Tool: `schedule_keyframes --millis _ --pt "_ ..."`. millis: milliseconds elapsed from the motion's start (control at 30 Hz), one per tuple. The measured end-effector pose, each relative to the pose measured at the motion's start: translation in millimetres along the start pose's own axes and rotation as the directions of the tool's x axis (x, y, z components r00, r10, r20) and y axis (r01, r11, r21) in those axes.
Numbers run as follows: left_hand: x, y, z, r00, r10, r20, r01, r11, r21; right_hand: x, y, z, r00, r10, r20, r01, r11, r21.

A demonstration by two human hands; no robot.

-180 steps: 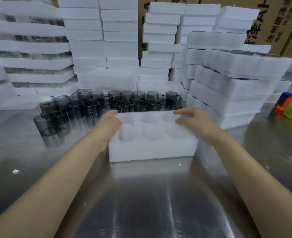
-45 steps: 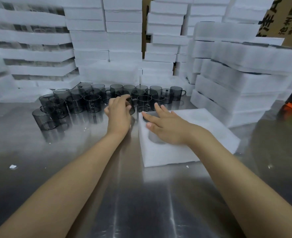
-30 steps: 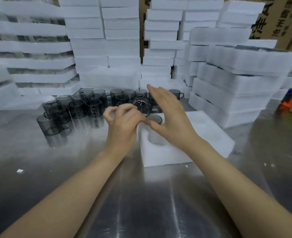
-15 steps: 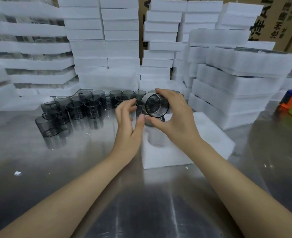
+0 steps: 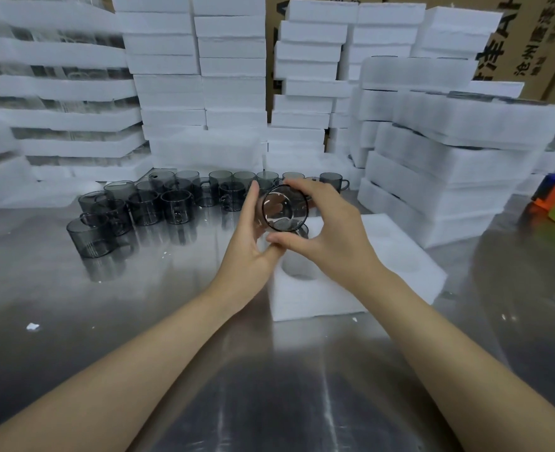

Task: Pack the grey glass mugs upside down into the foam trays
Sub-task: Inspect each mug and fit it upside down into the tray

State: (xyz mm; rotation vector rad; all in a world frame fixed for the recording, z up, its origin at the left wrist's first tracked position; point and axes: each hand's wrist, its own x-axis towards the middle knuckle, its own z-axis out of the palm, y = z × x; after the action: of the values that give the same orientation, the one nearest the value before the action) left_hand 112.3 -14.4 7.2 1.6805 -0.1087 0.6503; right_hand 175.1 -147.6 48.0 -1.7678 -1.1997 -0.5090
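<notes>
The mug has changed hands. A second ago the left hand (image 5: 247,246) was lifting it out of the cluster of loose mugs (image 5: 158,203) at the back left of the tabletop (image 5: 171,321). Now the right hand (image 5: 331,230) grips the grey glass mug (image 5: 284,210), fingers curled over its top and thumb underneath. The left hand is flat and relaxed, fingers straight up along the mug's left side, holding nothing.

The mug is in the air above the left end of the foam tray (image 5: 383,252), which lies on the tabletop right of centre. It is on its side with the open mouth facing the person, so it is only partly turned over.

Just behind it, part of a seated mug (image 5: 303,230) shows in the tray's far-left pocket, the one the right hand was pressing down a moment before. The near-left pocket (image 5: 299,267) looks empty, and seems the likely next slot.

In my judgement the hand-over is finished. The mug still has to be tipped fully mouth-down and lowered squarely into a pocket.
</notes>
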Motion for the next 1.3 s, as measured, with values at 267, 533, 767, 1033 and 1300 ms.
schedule_keyframes --millis 267,533,767,1033,1300 --pt "3 29 -6 0.994 -0.104 -0.033 0.092 0.962 -0.255 1 3 -1 0.997 -0.017 0.078 0.009 0.995 0.102" --pt "6 38 -17 0.959 -0.160 -0.232 0.193 0.973 0.126 -3 3 4 0.972 -0.007 0.235 -0.033 0.986 0.164" --pt "3 40 -23 0.956 -0.085 -0.280 0.187 0.913 0.363 -4 -4 2 0.957 -0.032 0.290 0.012 0.997 0.072" --pt "4 41 -26 0.970 -0.019 -0.244 0.144 0.851 0.505 -4 -8 0 0.946 -0.006 0.325 -0.010 0.999 0.046" --pt "4 38 -27 0.984 0.045 -0.174 0.085 0.736 0.671 -5 -7 2 0.942 -0.061 0.331 0.059 0.998 0.015"
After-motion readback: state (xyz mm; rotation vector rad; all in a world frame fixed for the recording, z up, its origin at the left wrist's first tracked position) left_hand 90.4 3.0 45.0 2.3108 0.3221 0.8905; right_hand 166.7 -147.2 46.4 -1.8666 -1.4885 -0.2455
